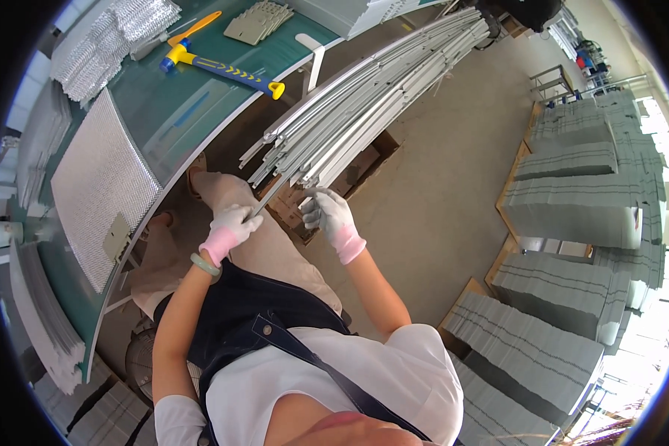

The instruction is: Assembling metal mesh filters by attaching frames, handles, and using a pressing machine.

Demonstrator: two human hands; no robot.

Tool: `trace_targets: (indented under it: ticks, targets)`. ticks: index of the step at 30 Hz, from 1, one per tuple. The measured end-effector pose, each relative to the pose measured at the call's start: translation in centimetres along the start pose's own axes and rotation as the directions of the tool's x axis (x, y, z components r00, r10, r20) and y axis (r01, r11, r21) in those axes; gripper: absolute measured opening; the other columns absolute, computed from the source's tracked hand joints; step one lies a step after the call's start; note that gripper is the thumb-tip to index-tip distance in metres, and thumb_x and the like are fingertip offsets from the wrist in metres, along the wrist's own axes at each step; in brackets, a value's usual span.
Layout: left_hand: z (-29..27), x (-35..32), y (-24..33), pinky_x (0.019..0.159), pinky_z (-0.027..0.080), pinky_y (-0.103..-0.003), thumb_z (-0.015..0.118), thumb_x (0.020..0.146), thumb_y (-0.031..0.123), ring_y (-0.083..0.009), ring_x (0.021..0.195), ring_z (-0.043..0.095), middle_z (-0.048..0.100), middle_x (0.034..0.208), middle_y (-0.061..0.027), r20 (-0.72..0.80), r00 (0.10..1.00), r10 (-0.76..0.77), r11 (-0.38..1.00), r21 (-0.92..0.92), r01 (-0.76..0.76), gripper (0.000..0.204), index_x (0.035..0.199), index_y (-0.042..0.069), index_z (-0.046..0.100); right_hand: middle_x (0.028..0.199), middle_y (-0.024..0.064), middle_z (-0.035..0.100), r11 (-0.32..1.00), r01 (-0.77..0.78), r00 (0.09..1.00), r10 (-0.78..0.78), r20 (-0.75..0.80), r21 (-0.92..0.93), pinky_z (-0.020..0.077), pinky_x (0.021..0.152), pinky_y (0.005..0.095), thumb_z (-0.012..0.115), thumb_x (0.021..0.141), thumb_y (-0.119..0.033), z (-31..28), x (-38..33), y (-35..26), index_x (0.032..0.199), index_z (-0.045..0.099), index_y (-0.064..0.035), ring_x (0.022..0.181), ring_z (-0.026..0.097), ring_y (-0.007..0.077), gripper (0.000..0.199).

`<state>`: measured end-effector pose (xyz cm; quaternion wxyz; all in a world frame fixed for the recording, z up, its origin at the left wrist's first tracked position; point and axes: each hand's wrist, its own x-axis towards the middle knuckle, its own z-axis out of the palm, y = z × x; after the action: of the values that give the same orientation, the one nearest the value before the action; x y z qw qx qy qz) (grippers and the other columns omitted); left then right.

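My left hand (234, 225), in a white glove with a pink cuff, is closed round the near end of a thin grey metal strip (273, 193). That strip slants up toward a long bundle of white and silver metal strips (364, 104). Beside the bundle's near ends is my right hand (327, 212), gloved the same way. Its fingers are curled in; what they hold, if anything, is hidden. The bundle lies alongside the green-topped table (156, 126), its strips uneven at the near end.
On the table lie a yellow-and-blue mallet (219, 68), an orange-handled tool (195, 28), a silver mesh panel (100, 186) and flat beige pieces (256, 24). A cardboard box (364, 167) sits below the bundle. Tall stacks of grey panels (572, 201) line the right. A fan (145, 357) stands lower left.
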<state>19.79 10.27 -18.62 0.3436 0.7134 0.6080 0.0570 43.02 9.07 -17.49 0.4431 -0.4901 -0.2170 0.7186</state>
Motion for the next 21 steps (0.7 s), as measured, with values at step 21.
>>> trace_targets:
  ticks: [21]
  targets:
    - [-3.6, -23.2, -3.2, 0.047, 0.043, -0.019, 0.053, 0.087, 0.019, -0.0071, 0.055, 0.051, 0.053, 0.070, -0.0012, -0.206, 0.665, -0.718, 0.160, -0.978, -0.131, 0.023, 0.101, 0.002, 0.054, 0.100, 0.0183, 0.056, 0.728, 0.595, 0.751, -0.655, 0.088, 0.341, 0.0432, 0.084, 0.0433, 0.052, 0.084, -0.011, 5.6, 5.9, -8.6, 0.119, 0.037, -0.0064, 0.089, 0.055, 0.0277, 0.038]
